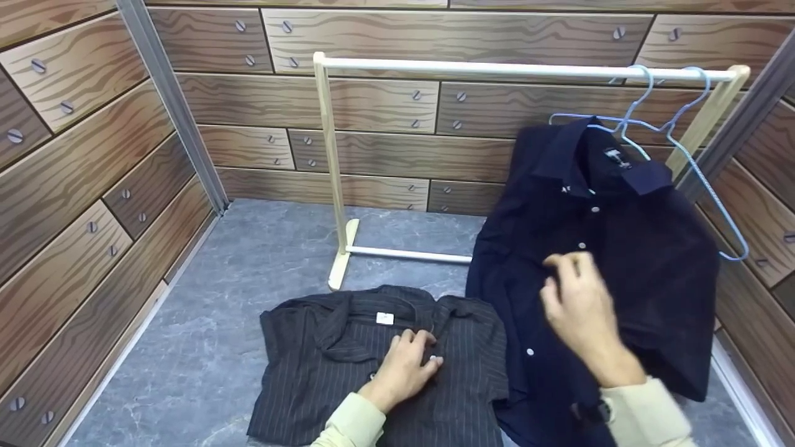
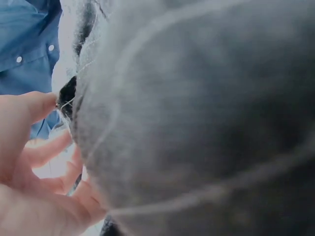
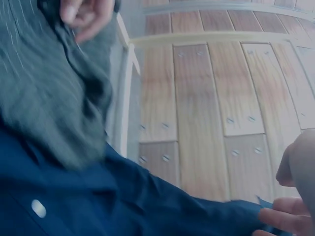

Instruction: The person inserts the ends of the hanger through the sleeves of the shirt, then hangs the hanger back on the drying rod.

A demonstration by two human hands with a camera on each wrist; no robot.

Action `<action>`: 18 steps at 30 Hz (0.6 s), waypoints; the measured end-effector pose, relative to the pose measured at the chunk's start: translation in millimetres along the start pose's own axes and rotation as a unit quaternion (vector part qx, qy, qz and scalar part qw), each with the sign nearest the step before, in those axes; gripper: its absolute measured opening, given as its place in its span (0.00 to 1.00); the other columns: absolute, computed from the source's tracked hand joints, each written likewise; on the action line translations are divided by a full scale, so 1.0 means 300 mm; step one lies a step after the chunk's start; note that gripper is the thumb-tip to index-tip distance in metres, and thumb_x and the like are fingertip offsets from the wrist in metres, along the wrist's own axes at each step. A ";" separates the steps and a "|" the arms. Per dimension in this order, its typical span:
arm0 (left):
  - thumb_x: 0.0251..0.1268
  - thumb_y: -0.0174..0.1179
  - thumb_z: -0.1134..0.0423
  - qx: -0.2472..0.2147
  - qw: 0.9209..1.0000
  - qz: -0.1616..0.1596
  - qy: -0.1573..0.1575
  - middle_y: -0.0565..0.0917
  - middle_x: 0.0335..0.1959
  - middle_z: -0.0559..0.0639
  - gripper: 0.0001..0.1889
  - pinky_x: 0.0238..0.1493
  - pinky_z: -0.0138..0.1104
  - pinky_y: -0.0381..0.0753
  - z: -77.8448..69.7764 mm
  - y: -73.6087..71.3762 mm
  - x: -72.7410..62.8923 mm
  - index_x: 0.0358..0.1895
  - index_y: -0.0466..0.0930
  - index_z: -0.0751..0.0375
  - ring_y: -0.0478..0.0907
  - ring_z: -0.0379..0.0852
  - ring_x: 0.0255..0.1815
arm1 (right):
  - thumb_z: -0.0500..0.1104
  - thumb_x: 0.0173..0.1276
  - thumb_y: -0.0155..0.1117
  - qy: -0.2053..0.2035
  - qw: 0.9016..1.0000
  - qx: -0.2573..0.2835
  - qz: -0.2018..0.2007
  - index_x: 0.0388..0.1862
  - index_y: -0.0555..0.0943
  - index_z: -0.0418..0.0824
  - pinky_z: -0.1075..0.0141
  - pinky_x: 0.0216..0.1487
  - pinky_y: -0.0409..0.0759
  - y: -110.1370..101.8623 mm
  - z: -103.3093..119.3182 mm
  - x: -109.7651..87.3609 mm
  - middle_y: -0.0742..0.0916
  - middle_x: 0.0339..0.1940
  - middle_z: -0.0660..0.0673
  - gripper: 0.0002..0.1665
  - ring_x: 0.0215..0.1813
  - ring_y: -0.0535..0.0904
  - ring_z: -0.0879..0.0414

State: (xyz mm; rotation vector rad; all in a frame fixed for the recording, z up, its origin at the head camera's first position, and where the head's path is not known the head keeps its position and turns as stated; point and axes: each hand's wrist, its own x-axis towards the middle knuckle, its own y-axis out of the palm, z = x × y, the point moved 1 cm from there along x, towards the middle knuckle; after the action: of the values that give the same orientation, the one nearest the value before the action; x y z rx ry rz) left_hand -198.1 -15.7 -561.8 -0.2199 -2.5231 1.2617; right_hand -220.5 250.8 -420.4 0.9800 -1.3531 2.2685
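A dark pinstriped shirt [image 1: 304, 385] lies on the grey floor, its collar toward the rack and a white label inside the neck. My left hand [image 1: 407, 366] is at its front just below the collar, thumb and fingers pinching the edge of the cloth. To the right, a navy shirt [image 1: 652, 267] with white buttons is draped at the rack, collar uppermost. Above its button front is my right hand [image 1: 581, 304], fingers loosely bent, nothing held. A blue hanger [image 1: 628, 112] shows at the navy collar, partly hidden by the shirt.
The garment rack has a white top bar [image 1: 472, 67] and wooden posts [image 1: 329, 149]. A second blue hanger [image 1: 708, 177] hangs beside the right post. Wood-patterned walls [image 1: 385, 37] stand behind and at both sides of the grey floor [image 1: 186, 347].
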 end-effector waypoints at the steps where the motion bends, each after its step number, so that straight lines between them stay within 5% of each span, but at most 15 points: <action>1: 0.65 0.64 0.55 -0.008 1.000 0.004 0.000 0.77 0.41 0.51 0.15 0.44 0.40 0.78 -0.002 0.002 0.000 0.51 0.77 0.55 0.72 0.47 0.40 | 0.31 0.59 0.61 0.001 1.000 0.006 0.010 0.47 0.80 0.37 0.45 0.42 0.76 0.021 0.007 -0.017 0.78 0.45 0.37 0.16 0.44 0.79 0.38; 5: 0.65 0.63 0.58 -0.040 0.999 0.019 0.004 0.77 0.40 0.49 0.15 0.43 0.37 0.76 -0.001 0.002 -0.001 0.52 0.76 0.55 0.70 0.44 0.40 | 0.30 0.58 0.63 -0.009 0.998 0.026 0.059 0.45 0.80 0.39 0.50 0.35 0.79 0.118 0.049 -0.090 0.78 0.43 0.40 0.15 0.37 0.79 0.43; 12: 0.63 0.63 0.64 -0.113 0.993 0.019 -0.003 0.77 0.47 0.52 0.17 0.53 0.41 0.79 0.041 -0.051 -0.003 0.55 0.74 0.56 0.76 0.46 0.47 | 0.33 0.61 0.65 0.002 0.985 0.054 0.161 0.47 0.81 0.42 0.56 0.41 0.82 0.263 0.143 -0.216 0.79 0.43 0.48 0.14 0.40 0.80 0.52; 18: 0.60 0.64 0.67 -0.100 0.992 -0.070 -0.022 0.78 0.47 0.56 0.20 0.55 0.47 0.78 0.099 -0.137 0.004 0.56 0.74 0.58 0.76 0.51 0.50 | 0.40 0.64 0.67 -0.001 0.972 0.056 0.228 0.52 0.79 0.45 0.56 0.41 0.82 0.339 0.208 -0.290 0.80 0.43 0.51 0.17 0.37 0.80 0.56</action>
State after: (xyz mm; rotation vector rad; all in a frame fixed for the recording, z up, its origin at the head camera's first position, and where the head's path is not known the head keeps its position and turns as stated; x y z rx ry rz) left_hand -209.3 -62.4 -545.5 -0.0582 -2.6517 0.9709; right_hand -193.2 152.4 -526.9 0.7611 -1.5989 2.7023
